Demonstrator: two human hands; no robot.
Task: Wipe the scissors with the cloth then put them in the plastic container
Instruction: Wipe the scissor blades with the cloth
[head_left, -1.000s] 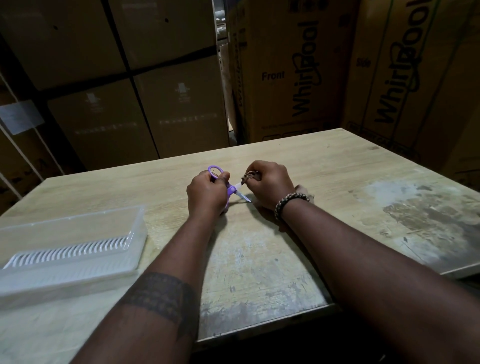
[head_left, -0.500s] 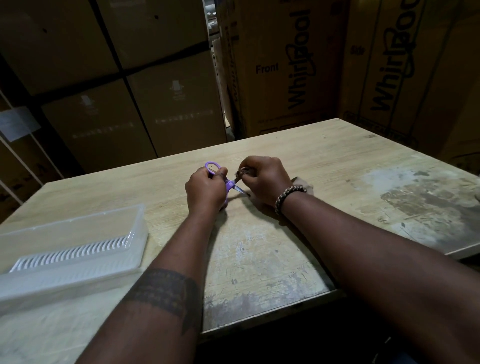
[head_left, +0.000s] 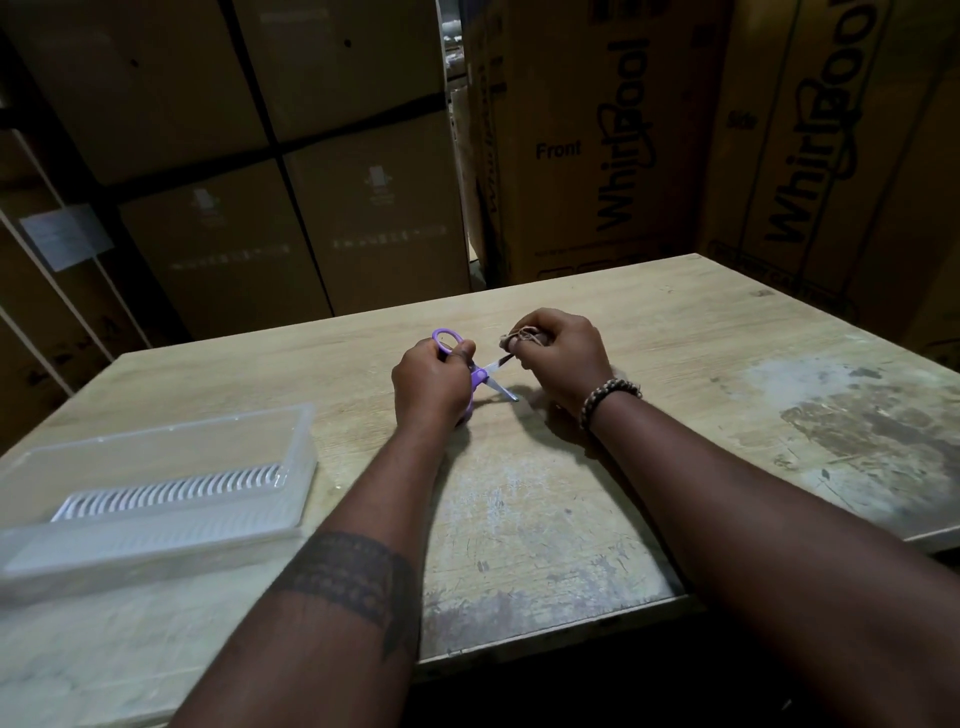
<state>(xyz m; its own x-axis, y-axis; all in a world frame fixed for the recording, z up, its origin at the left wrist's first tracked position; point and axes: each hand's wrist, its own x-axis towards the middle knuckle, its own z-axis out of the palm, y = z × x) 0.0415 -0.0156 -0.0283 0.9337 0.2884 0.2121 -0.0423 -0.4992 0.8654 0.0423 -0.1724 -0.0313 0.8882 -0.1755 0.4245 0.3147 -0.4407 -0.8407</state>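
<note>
Left hand (head_left: 431, 387) grips scissors (head_left: 487, 375) at table (head_left: 691, 332) centre, container (head_left: 156, 543) well left

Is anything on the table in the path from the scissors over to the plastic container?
Nothing visible. The left hand holds the purple scissors mid-table, and only bare wooden table lies between them and the clear plastic container at the near left. Whether the container carries a lid cannot be told.

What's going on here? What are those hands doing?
A person is cleaning a pair of purple scissors. The left hand grips the handles, with the blades spread open above the table. The right hand pinches a small bunched cloth against the upper blade. The plastic container sits to the left, with no scissors in it.
</note>
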